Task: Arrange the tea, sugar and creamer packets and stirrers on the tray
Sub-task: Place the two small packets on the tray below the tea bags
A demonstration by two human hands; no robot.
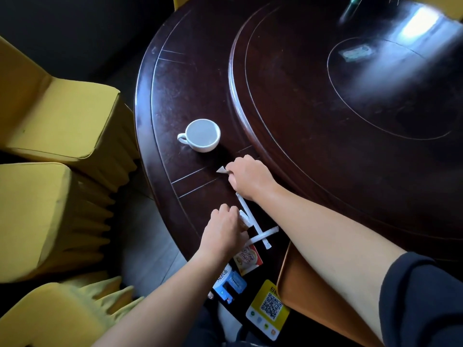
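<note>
On the dark round table my right hand (pixel 246 176) closes on a small pale packet (pixel 221 170) whose corner sticks out to the left. My left hand (pixel 223 232) grips a small brown and white packet (pixel 244 220) nearer the table's edge. Two white wrapped stirrers (pixel 253 221) lie crossed between my hands. A red and cream creamer packet (pixel 249 259) and a blue and white packet (pixel 229 284) lie near the front edge. A tan wooden tray (pixel 300 284) sits under my right forearm.
A white cup (pixel 201 135) stands on the table beyond my hands. A raised dark turntable (pixel 350 96) fills the table's middle. A yellow QR sticker (pixel 269 309) is at the front edge. Yellow covered chairs (pixel 55 146) crowd the left side.
</note>
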